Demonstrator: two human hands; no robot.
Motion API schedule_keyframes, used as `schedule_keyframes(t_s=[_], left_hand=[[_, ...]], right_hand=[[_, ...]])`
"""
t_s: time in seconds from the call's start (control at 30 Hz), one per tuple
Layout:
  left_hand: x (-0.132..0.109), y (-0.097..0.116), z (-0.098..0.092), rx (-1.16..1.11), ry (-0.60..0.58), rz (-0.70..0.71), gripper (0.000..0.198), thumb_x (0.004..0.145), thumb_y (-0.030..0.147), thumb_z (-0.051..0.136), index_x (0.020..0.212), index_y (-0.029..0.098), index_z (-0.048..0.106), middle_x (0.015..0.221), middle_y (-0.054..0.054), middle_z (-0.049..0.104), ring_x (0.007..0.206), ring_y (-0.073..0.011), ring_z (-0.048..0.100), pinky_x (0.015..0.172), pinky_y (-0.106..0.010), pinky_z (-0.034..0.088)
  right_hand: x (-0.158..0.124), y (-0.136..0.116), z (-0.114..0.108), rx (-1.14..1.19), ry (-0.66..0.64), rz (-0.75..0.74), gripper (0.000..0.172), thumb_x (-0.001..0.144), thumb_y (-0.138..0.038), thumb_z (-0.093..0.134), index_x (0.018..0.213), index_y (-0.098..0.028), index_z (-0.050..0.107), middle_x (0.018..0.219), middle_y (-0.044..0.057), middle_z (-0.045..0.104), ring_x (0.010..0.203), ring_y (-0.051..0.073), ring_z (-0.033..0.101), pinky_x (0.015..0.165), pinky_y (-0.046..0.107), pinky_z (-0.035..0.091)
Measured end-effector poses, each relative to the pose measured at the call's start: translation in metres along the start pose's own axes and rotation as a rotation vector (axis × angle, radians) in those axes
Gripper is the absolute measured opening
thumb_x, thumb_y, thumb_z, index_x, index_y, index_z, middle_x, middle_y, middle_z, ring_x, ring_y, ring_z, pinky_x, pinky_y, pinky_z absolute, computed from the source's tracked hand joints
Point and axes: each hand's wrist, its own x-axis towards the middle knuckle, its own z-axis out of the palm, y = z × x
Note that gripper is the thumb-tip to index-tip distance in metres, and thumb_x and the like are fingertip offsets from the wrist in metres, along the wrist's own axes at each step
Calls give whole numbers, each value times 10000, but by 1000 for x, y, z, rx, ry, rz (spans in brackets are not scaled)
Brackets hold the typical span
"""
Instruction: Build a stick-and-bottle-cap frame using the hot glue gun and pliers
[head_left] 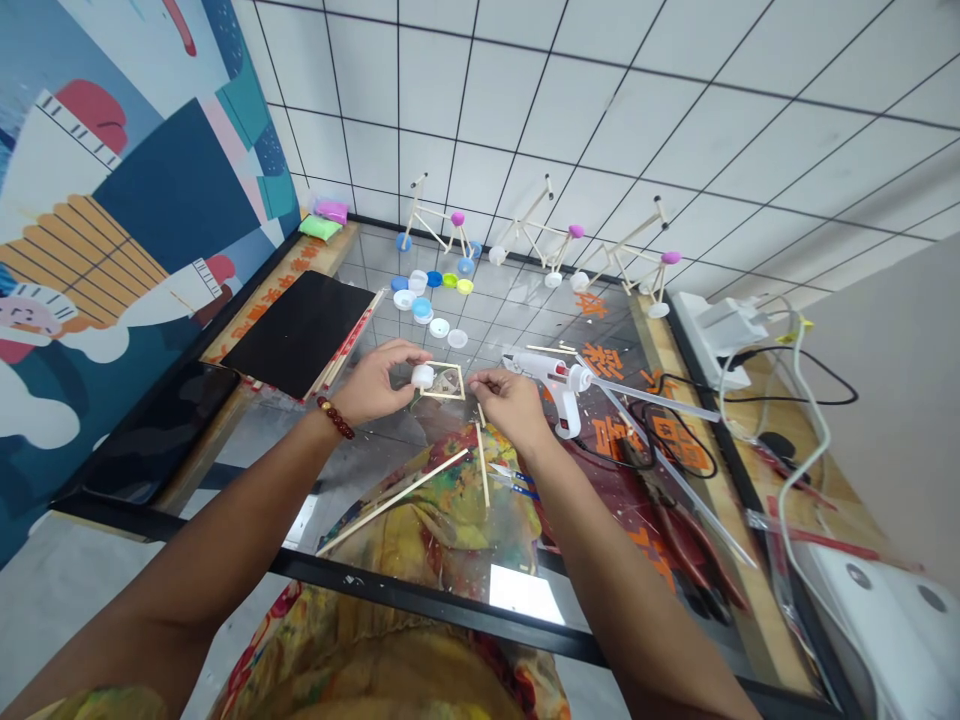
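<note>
My left hand pinches a white bottle cap between thumb and fingers. Joined to the cap, or resting against it, is a small four-sided frame of thin wooden sticks, held just above the glass tabletop. At the frame's right end my right hand has its fingertips pressed together; whatever they hold is hidden. Below the hands lie a long wooden stick and a shorter stick. Small blue-handled snips lie beside my right forearm. A white glue gun rests just beyond my right hand.
Loose bottle caps lie ahead. Three stick models with cap wheels, including one model, stand along the tiled wall. A black board lies left. Pliers, cables and a power strip occupy the right side.
</note>
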Motion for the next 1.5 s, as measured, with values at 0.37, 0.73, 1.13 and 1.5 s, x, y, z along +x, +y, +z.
schedule_keyframes(t_s=[0.37, 0.73, 1.13, 1.5], left_hand=[[1, 0, 2, 3, 8, -29, 345, 690, 97, 597, 1021, 156, 675, 1002, -75, 673, 920, -182, 632, 884, -324, 516], [-1, 0, -1, 16, 74, -18, 516, 634, 40, 530, 1125, 160, 634, 1068, -80, 621, 993, -181, 616, 954, -354, 492], [0, -7, 1, -150, 545, -232, 243, 788, 406, 663, 697, 186, 616, 614, 16, 612, 573, -122, 561, 592, -247, 474], [0, -3, -1, -188, 570, -164, 309, 928, 451, 478, 938, 188, 640, 765, -7, 663, 556, -97, 578, 644, -248, 485]], right_hand=[[-3, 0, 0, 46, -21, -15, 228, 791, -292, 550, 852, -265, 769, 852, -22, 765, 813, 181, 677, 688, 255, 473], [-14, -6, -13, 224, 106, -120, 250, 828, -298, 512, 883, -195, 734, 833, 23, 734, 754, 171, 648, 689, 264, 485], [-72, -6, -20, 31, 300, -602, 207, 933, -233, 509, 974, -222, 711, 753, 41, 687, 695, 165, 613, 672, 289, 481], [-125, -22, -50, 56, 346, -599, 158, 930, -263, 536, 904, -240, 690, 741, 25, 685, 640, 152, 606, 612, 284, 459]])
